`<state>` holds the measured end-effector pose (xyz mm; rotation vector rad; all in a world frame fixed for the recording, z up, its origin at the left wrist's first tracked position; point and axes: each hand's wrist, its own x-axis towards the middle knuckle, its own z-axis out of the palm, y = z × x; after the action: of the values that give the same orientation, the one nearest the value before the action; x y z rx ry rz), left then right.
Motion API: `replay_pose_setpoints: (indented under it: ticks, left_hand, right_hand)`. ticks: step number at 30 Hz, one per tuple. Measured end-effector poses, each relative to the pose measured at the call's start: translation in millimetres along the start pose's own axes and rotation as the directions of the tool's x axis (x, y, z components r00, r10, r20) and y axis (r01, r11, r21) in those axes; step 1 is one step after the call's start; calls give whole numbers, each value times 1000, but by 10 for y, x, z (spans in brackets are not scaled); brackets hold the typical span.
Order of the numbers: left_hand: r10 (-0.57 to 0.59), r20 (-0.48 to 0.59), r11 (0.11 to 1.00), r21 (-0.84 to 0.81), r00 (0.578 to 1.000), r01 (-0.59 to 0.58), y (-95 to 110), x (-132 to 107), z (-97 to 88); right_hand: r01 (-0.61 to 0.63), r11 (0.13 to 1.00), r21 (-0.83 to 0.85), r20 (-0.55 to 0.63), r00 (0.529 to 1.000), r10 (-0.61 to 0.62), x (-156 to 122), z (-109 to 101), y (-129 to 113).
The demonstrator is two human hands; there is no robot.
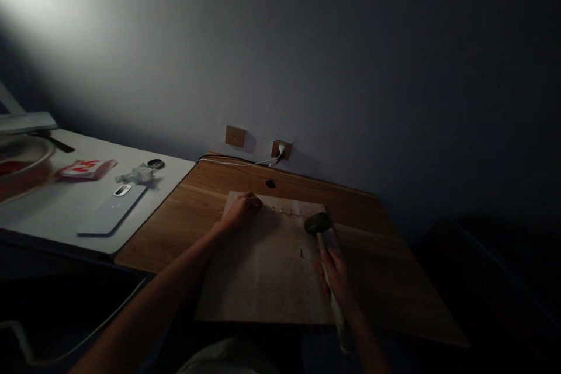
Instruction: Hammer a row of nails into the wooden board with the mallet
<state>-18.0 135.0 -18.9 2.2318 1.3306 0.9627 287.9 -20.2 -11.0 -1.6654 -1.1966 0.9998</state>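
Pale cloth [228, 362] at the very bottom edge is cut off and too dark to identify. Both forearms rise from it into deep shadow.

Wrapped around the handle of a hammer [318, 223], the right hand [335, 277] hides the middle of the handle; the handle's tail runs on toward the bottom edge and fades into the dark. The hammer's dark head rests low over the far right part of a pale board [263, 269], but whether it touches the board cannot be told.

With its fingers curled in together, the left hand [240, 210] sits on the board's far left corner, at the end of a faint row of nails [284, 210] along the far edge. Whether the fingertips pinch a nail is hidden by the knuckles and the gloom. One lone nail [301, 252] stands in the board just left of the right hand.

Lying flat on a wooden surface [385, 280], the board has its near edge close to the surface's near edge. A small dark hole [270, 183] shows beyond the board. On the wall behind are a blank plate [235, 135] and a socket with a white plug [281, 149], whose cable [236, 162] trails left.

To the left a white surface [52, 216] carries a phone [112, 208], a crumpled wrapper [137, 175], a small round dark object [155, 163], a red packet [83, 169] and a bowl [21, 165] cut off by the frame's edge. Everything on the right is lost in darkness.
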Motion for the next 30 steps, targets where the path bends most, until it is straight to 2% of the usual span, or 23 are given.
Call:
replay_pose_setpoints:
  ticks: [3, 7, 9, 13, 16, 20, 23, 28, 30]
  left_hand:
    - [-17, 7, 1000, 1, 1000, 17, -13, -1, 19]
    - [-55, 5, 998, -34, 998, 55, -35, -26, 51]
    - [-60, 11, 996, -60, 998, 60, -53, -38, 69]
    - [-55, 8, 996, -73, 998, 56, -70, -49, 84]
    - [-80, 9, 995, -60, 997, 81, -38, -49, 67]
    - [-86, -41, 996, -43, 995, 84, 15, -48, 40]
    - [-77, -33, 995, -67, 996, 75, 17, -55, 43]
    - [-95, 8, 991, -96, 995, 96, 9, -64, 55]
    - [-109, 13, 990, -87, 994, 110, 24, -63, 41]
  right_hand:
    - [-15, 1000, 22, 33, 999, 14, -10, 129, -189]
    - [-2, 1000, 28, 152, 988, -2, 37, 373, -594]
    - [63, 997, 45, 195, 978, -70, 67, 483, -824]
    - [222, 971, 89, 196, 952, -236, 95, 674, -1155]
    - [284, 958, 35, 200, 937, -285, 128, 837, -1161]
    - [198, 972, -125, 298, 942, -154, 216, 1024, -949]
    - [151, 978, -143, 308, 946, -101, 246, 1011, -922]
    - [228, 974, -2, 248, 943, -221, 176, 776, -1274]
    - [255, 966, 39, 232, 938, -257, 154, 757, -1344]
